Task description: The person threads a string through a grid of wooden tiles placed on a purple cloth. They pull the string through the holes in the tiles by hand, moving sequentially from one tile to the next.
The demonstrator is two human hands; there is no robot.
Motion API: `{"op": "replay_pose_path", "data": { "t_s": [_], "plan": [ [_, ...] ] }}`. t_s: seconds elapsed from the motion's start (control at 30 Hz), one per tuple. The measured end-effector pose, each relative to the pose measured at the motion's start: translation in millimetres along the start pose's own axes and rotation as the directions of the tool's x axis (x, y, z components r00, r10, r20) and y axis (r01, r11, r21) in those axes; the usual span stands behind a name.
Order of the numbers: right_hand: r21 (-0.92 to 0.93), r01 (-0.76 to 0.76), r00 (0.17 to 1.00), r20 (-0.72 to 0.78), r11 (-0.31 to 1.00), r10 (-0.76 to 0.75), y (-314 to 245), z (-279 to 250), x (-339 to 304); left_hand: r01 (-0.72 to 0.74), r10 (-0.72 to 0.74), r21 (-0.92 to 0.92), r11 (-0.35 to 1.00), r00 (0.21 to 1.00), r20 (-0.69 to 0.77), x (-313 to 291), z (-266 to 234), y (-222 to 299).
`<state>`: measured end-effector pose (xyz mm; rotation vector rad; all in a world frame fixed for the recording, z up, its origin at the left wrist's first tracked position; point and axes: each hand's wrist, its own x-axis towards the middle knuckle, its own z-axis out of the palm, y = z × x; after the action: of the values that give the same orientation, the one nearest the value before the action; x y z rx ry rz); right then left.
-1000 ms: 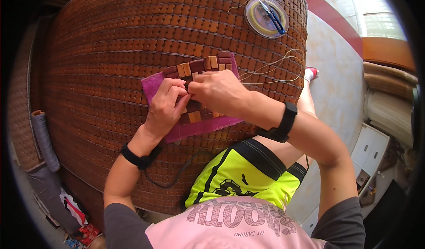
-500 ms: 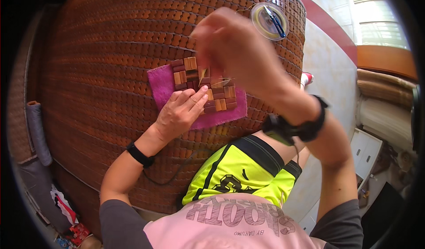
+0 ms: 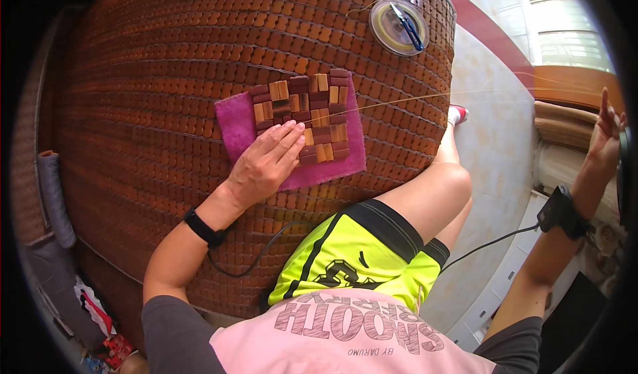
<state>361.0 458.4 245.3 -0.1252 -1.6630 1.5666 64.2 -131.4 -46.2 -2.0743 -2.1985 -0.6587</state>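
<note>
A small mat of light and dark wooden blocks (image 3: 337,133) lies on a magenta cloth (image 3: 234,123). My left hand (image 3: 264,161) rests flat over the mat's near left part, fingers stretched out and pressing on the blocks. A thin yellowish thread (image 3: 432,97) rises from the mat's middle and runs taut to the right. At its far end, by the right rim of the picture, my right hand (image 3: 605,131) is raised with the thread in its fingers, some of them pointing up. Whether a needle is in those fingers is too small to tell.
A round spool of thread (image 3: 380,33) lies at the back right of the large brown tile mat (image 3: 166,95), with blue-handled thread snips (image 3: 413,33) on top. A cable (image 3: 488,242) hangs from the band on my right wrist. A grey roll (image 3: 56,201) stands at the left.
My right hand has swung from above the wooden blocks far out to the right, drawing the thread straight. The left hand stays on the blocks, its fingers now lying flatter.
</note>
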Motion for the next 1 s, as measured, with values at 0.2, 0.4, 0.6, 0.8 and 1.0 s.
{"op": "replay_pose_path", "data": {
  "t_s": [0.2, 0.4, 0.6, 0.8, 1.0],
  "plan": [
    [-0.526, -0.210, 0.831, -0.540, 0.824, -0.134, 85.3, 46.7, -36.8, -0.004, 0.004, 0.013, 1.000, 1.000, 0.005, 2.5, -2.9, 0.8],
    [-0.696, -0.090, 0.940, 0.177, 0.713, 0.291, 176.3, 240.1, -127.5, 0.068, -0.071, -0.027, 0.997, 0.989, -0.130, -6.9, -19.4, -15.4],
    [-0.636, 0.358, 0.695, 0.670, 0.684, 0.259, 216.1, 360.6, -181.4, 0.076, -0.078, -0.028, 0.997, 0.994, -0.071, -15.8, -22.6, -25.7],
    [-0.648, 0.292, 0.591, 0.700, 0.703, 0.400, 231.0, 381.5, -211.5, 0.094, -0.101, -0.093, 0.991, 0.992, -0.078, -20.1, -20.1, -29.9],
    [-0.640, 0.315, 0.614, 0.701, 0.701, 0.363, 239.4, 379.8, -215.3, 0.097, -0.106, -0.109, 0.989, 0.991, -0.083, -20.1, -19.5, -29.9]
  ]
}}
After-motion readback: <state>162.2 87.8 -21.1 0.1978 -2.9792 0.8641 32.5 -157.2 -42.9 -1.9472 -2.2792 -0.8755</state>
